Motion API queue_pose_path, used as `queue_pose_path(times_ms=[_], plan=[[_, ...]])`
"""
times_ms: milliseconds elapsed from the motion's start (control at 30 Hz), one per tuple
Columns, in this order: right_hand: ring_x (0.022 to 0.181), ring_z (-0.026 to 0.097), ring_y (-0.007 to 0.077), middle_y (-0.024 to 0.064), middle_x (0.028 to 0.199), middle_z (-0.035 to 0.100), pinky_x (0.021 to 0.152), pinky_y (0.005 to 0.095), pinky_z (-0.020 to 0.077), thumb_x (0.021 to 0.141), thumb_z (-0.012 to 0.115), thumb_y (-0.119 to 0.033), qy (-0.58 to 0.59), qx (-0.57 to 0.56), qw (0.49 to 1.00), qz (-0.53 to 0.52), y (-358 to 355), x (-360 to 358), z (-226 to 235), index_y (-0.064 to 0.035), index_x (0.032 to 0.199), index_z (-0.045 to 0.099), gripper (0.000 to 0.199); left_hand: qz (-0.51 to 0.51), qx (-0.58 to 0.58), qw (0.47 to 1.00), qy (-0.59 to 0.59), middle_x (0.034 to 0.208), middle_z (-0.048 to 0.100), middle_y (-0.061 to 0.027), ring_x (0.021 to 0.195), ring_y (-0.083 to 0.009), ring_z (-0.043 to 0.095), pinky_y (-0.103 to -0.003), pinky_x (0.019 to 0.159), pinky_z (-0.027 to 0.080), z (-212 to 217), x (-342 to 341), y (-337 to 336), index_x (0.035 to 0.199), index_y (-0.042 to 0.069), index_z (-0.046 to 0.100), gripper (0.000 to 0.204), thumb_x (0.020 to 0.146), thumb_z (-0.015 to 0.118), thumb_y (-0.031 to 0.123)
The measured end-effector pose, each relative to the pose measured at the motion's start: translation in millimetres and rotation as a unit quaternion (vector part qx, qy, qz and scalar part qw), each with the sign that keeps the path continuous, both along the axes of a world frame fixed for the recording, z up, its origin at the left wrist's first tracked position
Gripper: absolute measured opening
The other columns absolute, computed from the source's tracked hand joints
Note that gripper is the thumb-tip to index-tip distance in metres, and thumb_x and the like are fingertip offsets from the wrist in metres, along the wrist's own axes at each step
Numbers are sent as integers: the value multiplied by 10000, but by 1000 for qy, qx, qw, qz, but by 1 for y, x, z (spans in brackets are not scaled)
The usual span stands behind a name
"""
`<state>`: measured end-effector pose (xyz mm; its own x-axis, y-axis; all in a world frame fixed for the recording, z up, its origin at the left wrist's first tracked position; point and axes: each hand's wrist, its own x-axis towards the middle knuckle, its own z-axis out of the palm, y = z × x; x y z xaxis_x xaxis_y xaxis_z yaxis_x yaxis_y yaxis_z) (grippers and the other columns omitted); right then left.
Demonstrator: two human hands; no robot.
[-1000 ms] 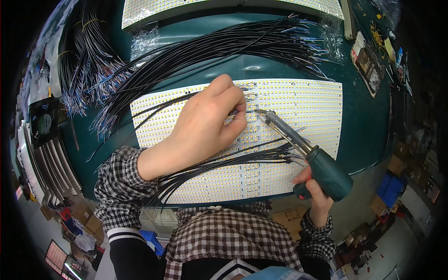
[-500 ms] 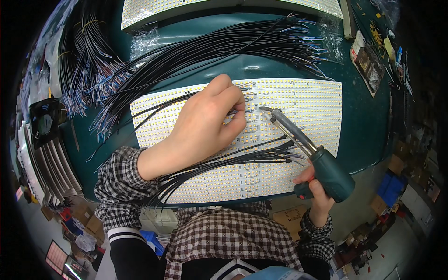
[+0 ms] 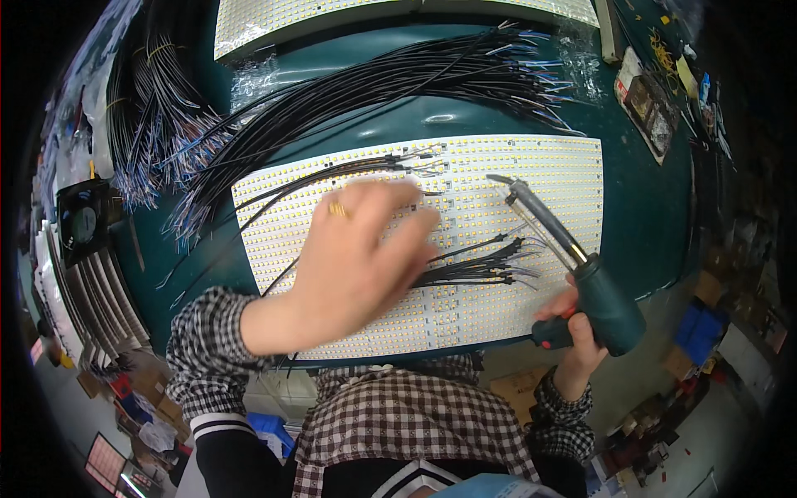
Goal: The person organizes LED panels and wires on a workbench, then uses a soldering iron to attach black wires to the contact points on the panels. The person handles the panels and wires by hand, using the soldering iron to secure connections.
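Note:
My left hand (image 3: 353, 266) hovers over the white LED panel (image 3: 540, 183), its fingers curled and smeared by motion, so I cannot see whether anything is in them. My right hand (image 3: 579, 347) grips the dark green handle of a soldering gun (image 3: 610, 311), with the metal tip raised over the panel's right part. Several black cables (image 3: 340, 170) reach across the panel's upper left, their stripped ends near the middle strip of contacts. Beneath and to the right of my left hand lies a loose bunch of black cables (image 3: 473, 274) with thin bare ends.
Behind the panel a thick bundle of black cables (image 3: 374, 79) spans the green table (image 3: 647, 224). More tied cables (image 3: 162, 108) lie at the far left. Another LED panel (image 3: 290, 21) stands at the back. A dirty block-like box (image 3: 646, 108) sits at the far right.
My left hand has moved down and slightly left, away from the upper cables, uncovering their ends. The soldering gun's tip has shifted right and up, off the middle strip.

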<state>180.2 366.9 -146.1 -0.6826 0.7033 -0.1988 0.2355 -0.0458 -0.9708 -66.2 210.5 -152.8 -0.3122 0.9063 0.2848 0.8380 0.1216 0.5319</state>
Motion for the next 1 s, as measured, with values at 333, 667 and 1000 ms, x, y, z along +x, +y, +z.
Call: queue_pose_path(times_ms=[333,667,1000], plan=[[645,596,208,138,783,589,569,327,547,873,586,-272,72,25,997,-29,1,2,3,169,1177,470,548,-133,-98,983,-82,900,541,-76,752,-254,561,-353,608,457,-16,32,-23,895,39,575,218,734,712,90],[677,606,205,142,813,589,569,312,566,882,571,-271,98,26,994,-47,1,6,-1,167,1183,469,541,-26,-121,982,-146,794,534,-88,722,-286,571,-372,596,464,-14,37,-6,825,59,543,150,764,677,87],[678,606,216,142,819,593,561,317,564,869,598,-288,110,34,992,-43,6,1,2,160,1185,472,563,-9,-150,978,-145,833,552,-121,731,-309,585,-399,597,468,-9,37,-7,849,44,520,141,807,644,93]])
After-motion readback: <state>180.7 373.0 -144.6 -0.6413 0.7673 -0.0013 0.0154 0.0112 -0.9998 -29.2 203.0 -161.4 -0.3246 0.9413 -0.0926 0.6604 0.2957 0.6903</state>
